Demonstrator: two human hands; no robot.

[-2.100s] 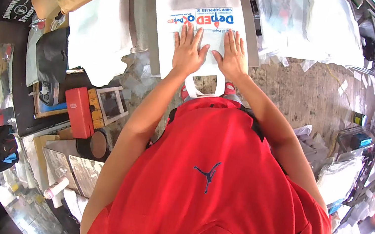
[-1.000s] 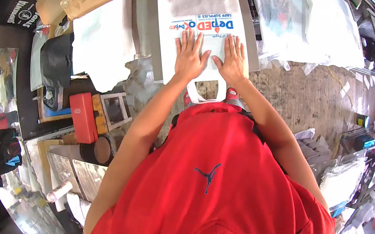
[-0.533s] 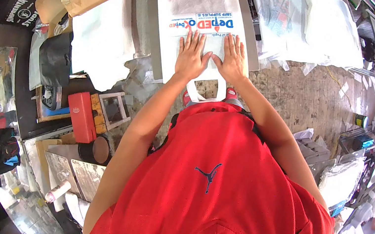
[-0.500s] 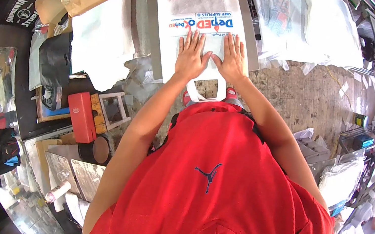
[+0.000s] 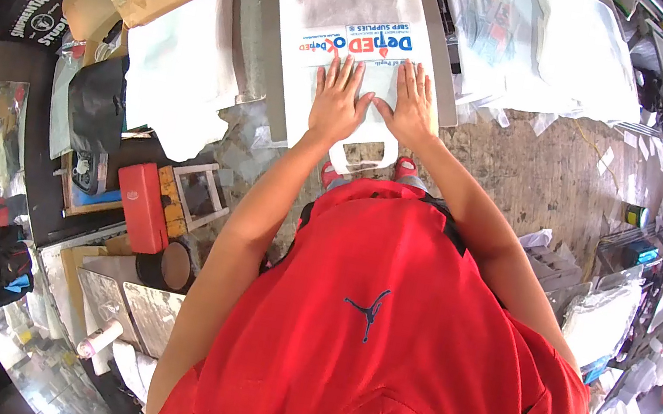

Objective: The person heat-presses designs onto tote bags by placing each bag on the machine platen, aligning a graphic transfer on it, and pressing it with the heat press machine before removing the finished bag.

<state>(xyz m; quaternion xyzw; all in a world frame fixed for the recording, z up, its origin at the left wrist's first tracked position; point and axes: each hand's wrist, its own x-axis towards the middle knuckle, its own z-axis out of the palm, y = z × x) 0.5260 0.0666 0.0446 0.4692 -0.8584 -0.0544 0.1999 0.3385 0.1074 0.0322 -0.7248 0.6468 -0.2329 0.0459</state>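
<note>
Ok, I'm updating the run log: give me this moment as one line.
left hand: flat on bag | right hand: flat on bag | bag: printed, over grey board | handle: toward red shirt

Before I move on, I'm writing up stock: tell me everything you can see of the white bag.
The bag is white, greyer toward the far end, and looks like thin fabric. It lies flat on a grey board, with a loop handle at the end nearest the person. Red and blue print includes "DepED" and looks upside down. The left hand and right hand rest on it palms down, hiding part. Whether anything is inside can't be told.
</note>
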